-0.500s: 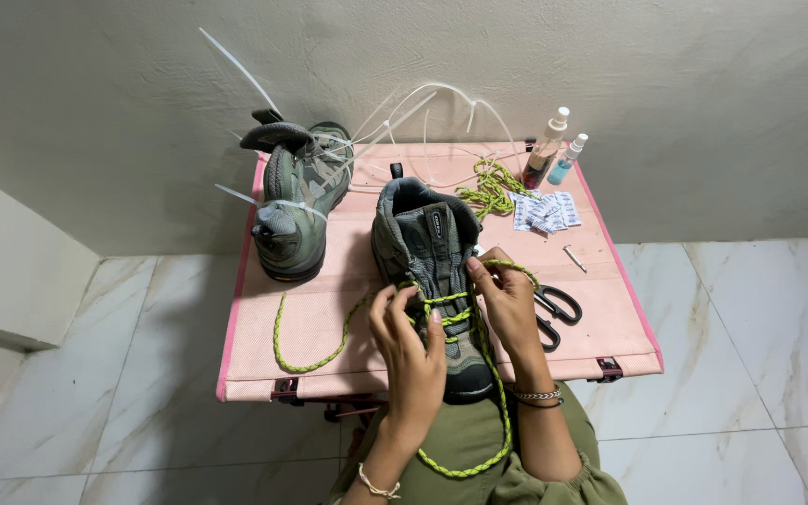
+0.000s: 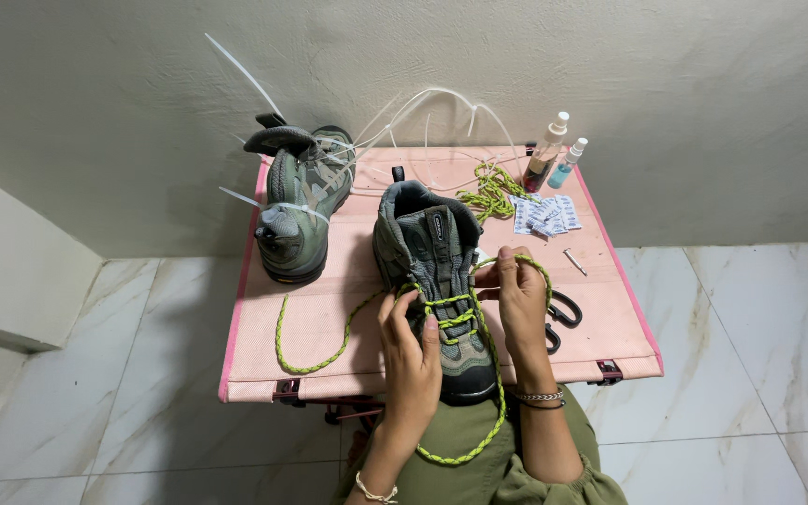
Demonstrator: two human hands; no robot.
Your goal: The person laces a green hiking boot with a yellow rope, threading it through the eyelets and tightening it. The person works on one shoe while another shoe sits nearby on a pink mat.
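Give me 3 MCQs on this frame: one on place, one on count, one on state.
1. Where are the spray bottles?
A. far right corner of the table
B. on the floor
C. inside the left boot

2. How many boots are on the table?
A. one
B. two
C. three

3. What state is the near boot in?
A. unlaced, no lace in it
B. fully tied with a bow
C. partly laced with green lace, both hands on it

Answers:
1. A: both bottles stand at the far right edge by the wall.
2. B: the near boot, plus one on the left.
3. C: the left hand and right hand hold the lace at the eyelets, with loose ends trailing.
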